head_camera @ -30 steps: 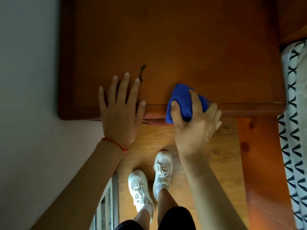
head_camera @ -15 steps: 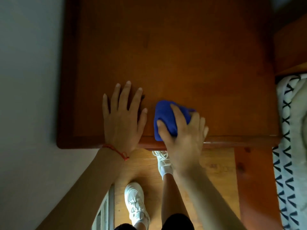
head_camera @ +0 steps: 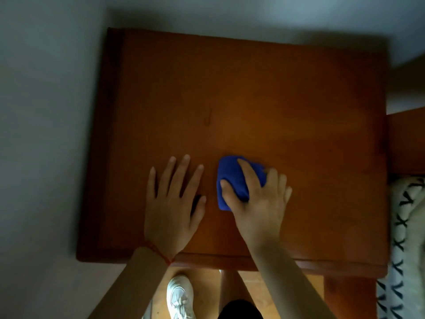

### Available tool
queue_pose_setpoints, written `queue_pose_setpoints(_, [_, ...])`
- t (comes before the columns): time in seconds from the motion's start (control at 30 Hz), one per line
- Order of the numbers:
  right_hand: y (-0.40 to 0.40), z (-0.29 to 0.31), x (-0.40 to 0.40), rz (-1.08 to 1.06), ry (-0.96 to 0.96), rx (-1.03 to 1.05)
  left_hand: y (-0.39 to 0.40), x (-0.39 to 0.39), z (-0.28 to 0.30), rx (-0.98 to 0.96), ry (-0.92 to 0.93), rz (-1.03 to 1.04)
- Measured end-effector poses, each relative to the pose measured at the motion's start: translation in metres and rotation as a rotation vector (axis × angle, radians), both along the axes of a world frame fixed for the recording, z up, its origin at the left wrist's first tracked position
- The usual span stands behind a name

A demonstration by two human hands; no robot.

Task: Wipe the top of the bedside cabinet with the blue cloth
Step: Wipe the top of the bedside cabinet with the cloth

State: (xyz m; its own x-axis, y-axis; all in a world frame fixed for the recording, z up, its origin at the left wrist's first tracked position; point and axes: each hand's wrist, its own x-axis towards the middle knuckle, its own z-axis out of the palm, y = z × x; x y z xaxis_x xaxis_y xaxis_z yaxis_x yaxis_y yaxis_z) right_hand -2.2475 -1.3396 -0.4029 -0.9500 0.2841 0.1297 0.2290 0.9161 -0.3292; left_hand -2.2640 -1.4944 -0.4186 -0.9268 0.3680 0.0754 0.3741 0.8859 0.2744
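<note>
Right hand (head_camera: pixel 257 203) is gripping the blue cloth (head_camera: pixel 232 180) on the cabinet surface (head_camera: pixel 276 100); left hand (head_camera: pixel 172 203) is lying flat, fingers spread, beside a patterned bedcover (head_camera: pixel 404 226)

I see the wooden bedside cabinet (head_camera: pixel 287 93) top carrying a bunched blue cloth (head_camera: pixel 232 180) and a flat left hand (head_camera: pixel 171 203) near its front edge.

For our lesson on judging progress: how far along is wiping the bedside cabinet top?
Done: cannot be judged; no wiped patch shows. In hand: the right hand grips the blue cloth on the cabinet top near its front; the left hand rests flat beside. Left: probably the wide back area.
</note>
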Motion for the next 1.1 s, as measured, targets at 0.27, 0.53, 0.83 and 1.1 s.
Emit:
queue_pose_setpoints(0.27, [0.017, -0.004, -0.098, -0.086, 0.038, -0.029, 0.016, -0.043, 0.009, 0.011, 0.004, 0.104])
queue_pose_setpoints(0.53, [0.031, -0.002, -0.151, -0.036, 0.042, -0.021, 0.029, -0.106, 0.001, -0.064, -0.022, 0.154])
queue_pose_setpoints(0.83, [0.041, 0.000, -0.156, -0.012, 0.003, -0.037, 0.029, -0.106, 0.003, -0.065, -0.031, 0.166])
queue_pose_setpoints(1.1, [0.052, 0.004, -0.229, -0.109, 0.004, -0.041, 0.025, -0.113, 0.008, -0.028, -0.042, 0.157])
